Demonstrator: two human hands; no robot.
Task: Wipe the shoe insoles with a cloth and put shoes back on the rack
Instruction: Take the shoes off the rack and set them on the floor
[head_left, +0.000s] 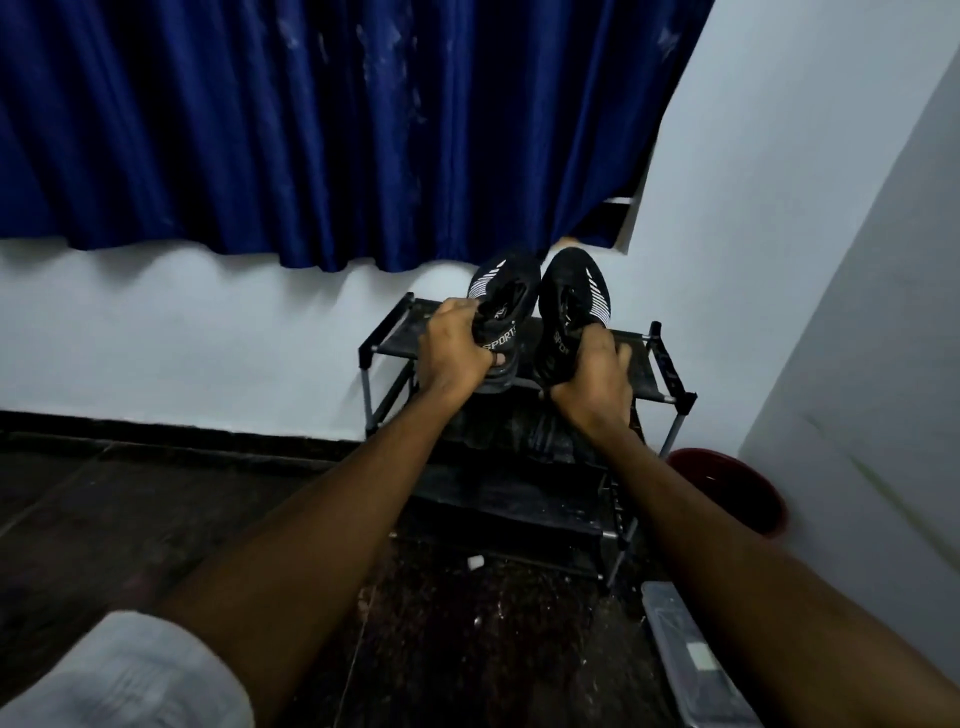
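Two black sports shoes with white stripes stand side by side over the top shelf of a black shoe rack (655, 375), toes pointing toward the wall. My left hand (453, 347) grips the heel of the left shoe (506, 291). The heel of the right shoe (574, 291) sits in the grip of my right hand (592, 378). I cannot tell whether the soles rest on the shelf. No cloth is in view.
The rack stands against a white wall under a dark blue curtain (311, 130). A red bucket (727, 488) sits right of the rack by a wall corner. A clear plastic box (685, 654) lies on the dark floor at lower right.
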